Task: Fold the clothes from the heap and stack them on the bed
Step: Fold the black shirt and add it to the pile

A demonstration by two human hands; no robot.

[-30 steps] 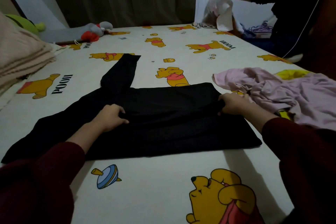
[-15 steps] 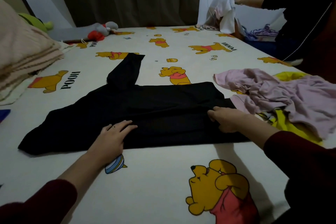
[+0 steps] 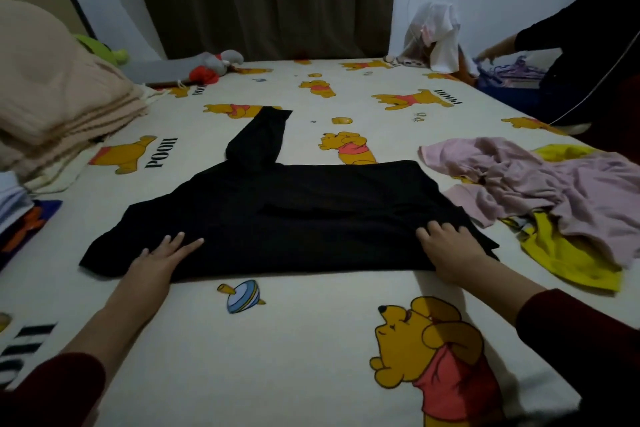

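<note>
A black long-sleeved garment lies spread on the bed, folded in half lengthwise, with one sleeve pointing away from me. My left hand rests flat on its near left edge with fingers straight. At the near right corner, my right hand presses down on the fabric, fingers slightly bent. The heap of unfolded clothes, pink over yellow, lies just right of the black garment.
Folded beige blankets are stacked at the left, with folded clothes below them at the left edge. Soft toys lie at the far side. Another person in dark clothes works at the far right beside hanging laundry.
My hands drew the gripped far edge of the black garment towards me, folding it in half, then let go. Both now lie flat on its near edge. The other person lowered their arm.
</note>
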